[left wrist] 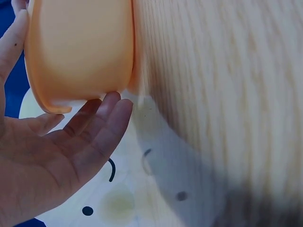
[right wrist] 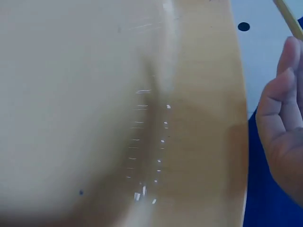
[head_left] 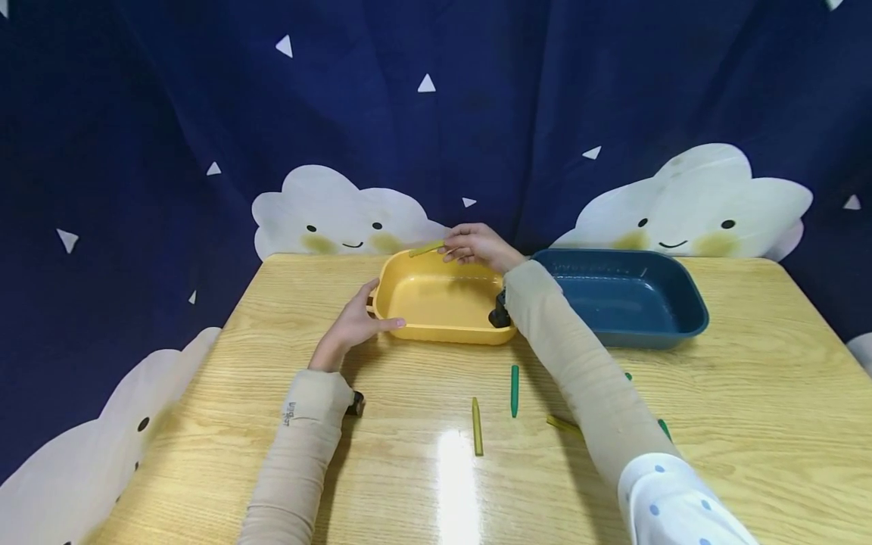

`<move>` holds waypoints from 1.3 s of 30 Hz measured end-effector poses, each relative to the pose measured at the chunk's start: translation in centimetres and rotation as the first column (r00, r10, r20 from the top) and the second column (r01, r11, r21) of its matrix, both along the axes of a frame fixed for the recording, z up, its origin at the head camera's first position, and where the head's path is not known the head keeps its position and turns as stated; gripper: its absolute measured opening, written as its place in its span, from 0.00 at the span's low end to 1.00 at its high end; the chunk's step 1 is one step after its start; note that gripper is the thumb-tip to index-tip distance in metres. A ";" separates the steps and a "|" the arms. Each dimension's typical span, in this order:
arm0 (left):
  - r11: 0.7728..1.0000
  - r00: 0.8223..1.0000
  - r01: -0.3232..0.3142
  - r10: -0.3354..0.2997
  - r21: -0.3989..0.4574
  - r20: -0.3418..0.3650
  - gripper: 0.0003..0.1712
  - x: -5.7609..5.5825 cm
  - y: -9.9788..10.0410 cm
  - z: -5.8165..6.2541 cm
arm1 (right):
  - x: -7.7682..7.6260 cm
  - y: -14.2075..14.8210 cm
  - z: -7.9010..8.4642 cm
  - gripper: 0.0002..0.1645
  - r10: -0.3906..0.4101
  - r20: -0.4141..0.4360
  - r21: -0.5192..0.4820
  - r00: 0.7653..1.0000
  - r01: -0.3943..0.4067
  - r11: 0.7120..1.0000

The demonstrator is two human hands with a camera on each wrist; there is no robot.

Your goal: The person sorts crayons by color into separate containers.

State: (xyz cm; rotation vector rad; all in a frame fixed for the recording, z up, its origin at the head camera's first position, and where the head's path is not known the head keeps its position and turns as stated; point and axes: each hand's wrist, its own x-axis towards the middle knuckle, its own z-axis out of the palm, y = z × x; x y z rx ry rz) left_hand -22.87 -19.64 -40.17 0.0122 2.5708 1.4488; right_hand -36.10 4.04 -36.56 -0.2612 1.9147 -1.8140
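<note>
My right hand (head_left: 477, 246) pinches a yellow crayon (head_left: 426, 248) over the back rim of a yellow plastic bin (head_left: 446, 334). In the right wrist view, one end of that crayon (right wrist: 289, 18) sticks out past the fingertips, with the bin's inside wall (right wrist: 208, 118) beside the hand. My left hand (head_left: 354, 322) grips the bin's left end, its thumb on the front corner of the rim and its fingers around the side by the handle. The left wrist view has those fingers (left wrist: 102, 120) against the outside of the bin (left wrist: 80, 52).
A dark blue bin (head_left: 633, 339) stands right of the yellow one, partly behind my right sleeve. On the wooden table (head_left: 204, 454) lie a green crayon (head_left: 514, 391), a yellow crayon (head_left: 477, 426) and several others partly hidden by the right arm. A blue cloud-patterned curtain (head_left: 381, 113) hangs behind.
</note>
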 end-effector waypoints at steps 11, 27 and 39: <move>0.999 1.000 0.001 -0.002 0.033 0.018 0.59 0.2 0.3 0.2 | 0.1 0.1 -1.9 0.14 0.086 -0.006 0.115 0.996 -0.085 0.990; 1.000 0.999 -0.009 0.008 0.026 0.032 0.59 0.2 0.4 0.3 | 0.9 -0.1 -1.7 0.18 0.126 -0.095 0.281 0.987 -0.095 0.955; 1.000 1.000 -0.005 0.004 0.019 0.030 0.58 0.2 0.3 0.3 | 2.1 -1.1 1.8 0.20 0.155 -0.177 0.175 0.972 -0.124 0.977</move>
